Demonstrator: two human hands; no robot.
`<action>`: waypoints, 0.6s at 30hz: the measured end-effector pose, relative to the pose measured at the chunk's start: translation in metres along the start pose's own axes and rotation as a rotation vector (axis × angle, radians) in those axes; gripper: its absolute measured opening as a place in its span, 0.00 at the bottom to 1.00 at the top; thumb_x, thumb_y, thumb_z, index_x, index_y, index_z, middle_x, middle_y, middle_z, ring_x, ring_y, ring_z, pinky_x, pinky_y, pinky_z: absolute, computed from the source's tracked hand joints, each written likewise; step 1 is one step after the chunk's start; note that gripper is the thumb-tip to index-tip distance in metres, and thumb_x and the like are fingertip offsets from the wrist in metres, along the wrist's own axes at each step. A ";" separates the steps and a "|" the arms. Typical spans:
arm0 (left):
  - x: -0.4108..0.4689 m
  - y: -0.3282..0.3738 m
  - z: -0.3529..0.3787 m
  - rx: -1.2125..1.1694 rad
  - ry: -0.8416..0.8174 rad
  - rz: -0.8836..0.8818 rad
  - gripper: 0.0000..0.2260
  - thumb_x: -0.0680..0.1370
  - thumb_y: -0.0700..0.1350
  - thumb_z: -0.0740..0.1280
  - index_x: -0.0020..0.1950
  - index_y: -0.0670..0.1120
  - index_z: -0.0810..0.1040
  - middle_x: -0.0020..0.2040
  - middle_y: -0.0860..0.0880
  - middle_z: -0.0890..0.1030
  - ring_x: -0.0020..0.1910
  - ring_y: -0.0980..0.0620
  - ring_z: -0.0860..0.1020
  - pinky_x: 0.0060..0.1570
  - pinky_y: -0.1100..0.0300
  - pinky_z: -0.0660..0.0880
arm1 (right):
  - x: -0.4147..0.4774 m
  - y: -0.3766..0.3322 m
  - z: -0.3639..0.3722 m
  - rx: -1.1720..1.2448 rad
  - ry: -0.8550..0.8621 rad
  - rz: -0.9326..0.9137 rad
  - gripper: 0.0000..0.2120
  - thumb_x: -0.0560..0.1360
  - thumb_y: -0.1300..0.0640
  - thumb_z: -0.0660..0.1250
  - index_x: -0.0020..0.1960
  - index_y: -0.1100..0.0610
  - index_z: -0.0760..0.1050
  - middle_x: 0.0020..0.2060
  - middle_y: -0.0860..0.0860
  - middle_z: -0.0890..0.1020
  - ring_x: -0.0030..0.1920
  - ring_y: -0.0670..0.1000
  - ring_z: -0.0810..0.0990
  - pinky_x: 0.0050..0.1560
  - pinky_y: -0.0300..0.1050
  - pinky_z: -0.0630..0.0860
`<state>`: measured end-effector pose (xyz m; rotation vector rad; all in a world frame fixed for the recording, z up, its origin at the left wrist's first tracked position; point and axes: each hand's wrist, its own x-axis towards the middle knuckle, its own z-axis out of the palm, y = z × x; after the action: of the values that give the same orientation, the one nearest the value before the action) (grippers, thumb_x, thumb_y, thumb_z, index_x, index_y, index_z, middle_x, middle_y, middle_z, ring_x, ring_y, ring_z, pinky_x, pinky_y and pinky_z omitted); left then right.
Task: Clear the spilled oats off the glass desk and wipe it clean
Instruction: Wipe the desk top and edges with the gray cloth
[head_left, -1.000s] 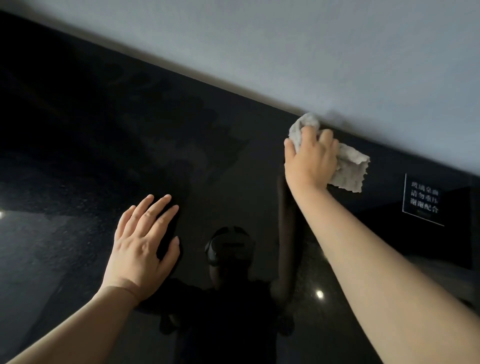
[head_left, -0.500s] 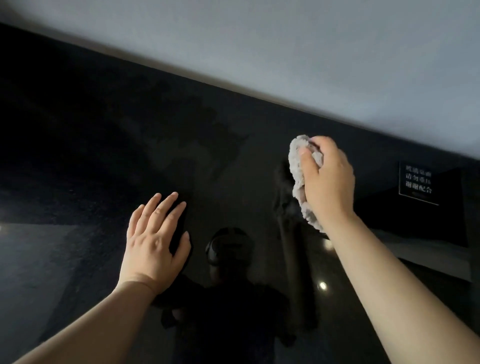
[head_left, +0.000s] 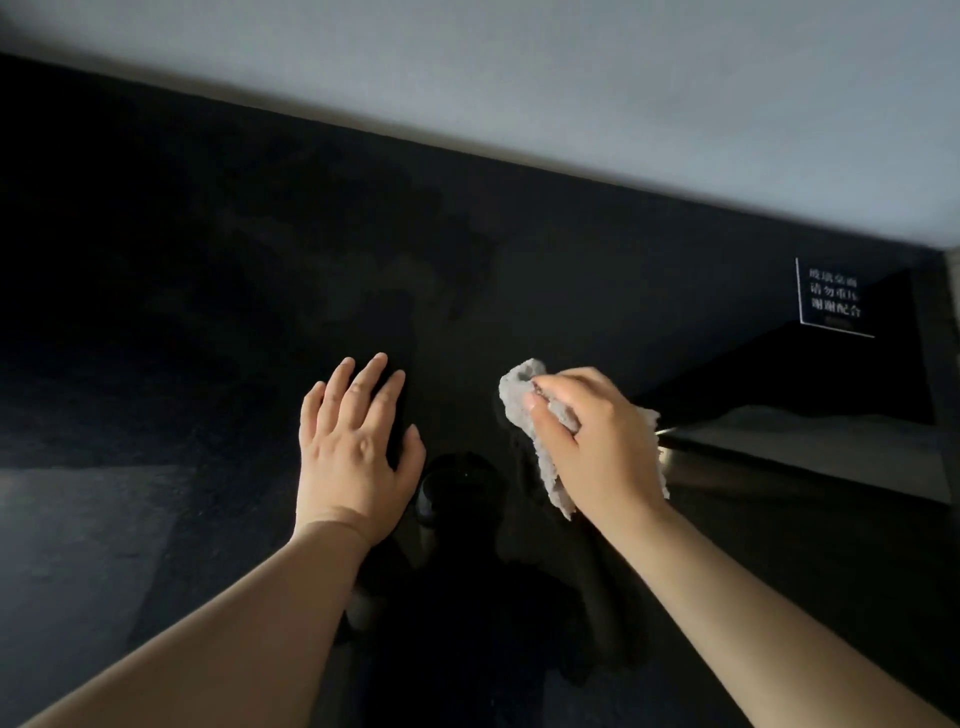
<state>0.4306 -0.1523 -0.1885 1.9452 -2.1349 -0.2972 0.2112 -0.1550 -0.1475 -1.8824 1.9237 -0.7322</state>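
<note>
Desk: A black, glossy glass desk top (head_left: 208, 312) is seen, flat and mirror-like. Faint dull smears (head_left: 441, 291) are spread over its far middle.
Cloth: A grey, nubby cloth (head_left: 519, 389) is bunched into a loose wad near the desk's middle, just right of the left hand and apart from it. Contact with the glass cannot be told.
Right hand: The right hand (head_left: 597, 447) is curled round the cloth, which is pinched at its upper end. Ragged ends are left sticking out above and below.
Left hand: The left hand (head_left: 353, 447) is laid palm down on the glass, fingers straight and slightly spread. Nothing is held.
Label: A small black rectangular label with white characters (head_left: 834, 299) is stuck at the far right corner.
Wall: A plain matt grey wall (head_left: 571, 78) is met by the far edge.
</note>
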 end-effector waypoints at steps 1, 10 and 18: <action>0.000 0.000 0.000 -0.001 0.003 0.000 0.24 0.77 0.53 0.56 0.71 0.46 0.70 0.75 0.48 0.66 0.76 0.45 0.58 0.75 0.46 0.51 | 0.003 0.005 -0.008 -0.007 0.055 0.007 0.11 0.78 0.49 0.64 0.55 0.53 0.80 0.50 0.45 0.79 0.44 0.44 0.78 0.41 0.33 0.72; 0.000 -0.001 0.002 -0.015 0.027 0.004 0.24 0.77 0.53 0.56 0.71 0.47 0.69 0.75 0.49 0.65 0.76 0.46 0.56 0.75 0.49 0.48 | 0.004 0.021 0.026 -0.181 0.318 0.253 0.07 0.76 0.52 0.66 0.49 0.54 0.80 0.47 0.51 0.79 0.45 0.51 0.78 0.38 0.44 0.71; -0.001 -0.002 0.003 -0.024 0.045 0.018 0.24 0.77 0.52 0.56 0.71 0.45 0.69 0.74 0.47 0.65 0.76 0.44 0.56 0.75 0.47 0.49 | -0.081 -0.018 0.014 0.072 0.168 0.059 0.13 0.77 0.49 0.64 0.52 0.56 0.81 0.47 0.46 0.80 0.44 0.42 0.79 0.44 0.36 0.76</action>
<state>0.4315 -0.1514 -0.1915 1.9006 -2.1094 -0.2714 0.2387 -0.0756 -0.1569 -1.7636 2.0140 -0.9550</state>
